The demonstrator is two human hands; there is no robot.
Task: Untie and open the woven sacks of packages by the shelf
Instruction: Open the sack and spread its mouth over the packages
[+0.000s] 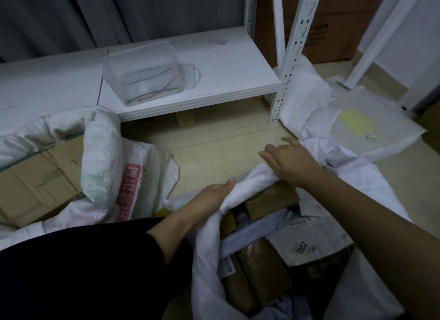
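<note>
A: Well, biggest first: the white metal shelf (190,81) runs across the back, its low board just above the tan floor (214,148), with a perforated upright (289,64) at its right corner.

B: And the sacks?

A: One open woven sack (207,248) sits at the bottom right, in front of the shelf, its mouth wide and full of packages (262,267), brown parcels and pale mailers. A second sack with red print (129,191) lies to the left, rolled down around a cardboard box (35,176). Flat white sacking (357,126) is spread on the floor by the upright.

B: The hands?

A: The left hand (212,198) grips the near sack's rim, fingers tucked under the fabric, thumb on top. The right hand (288,160) presses down on the far rim, fingers loosely spread, some of them curling over the cloth.

B: Anything small?

A: A clear plastic tub (142,72) on the shelf board holds thin red and green ties (154,91).
</note>
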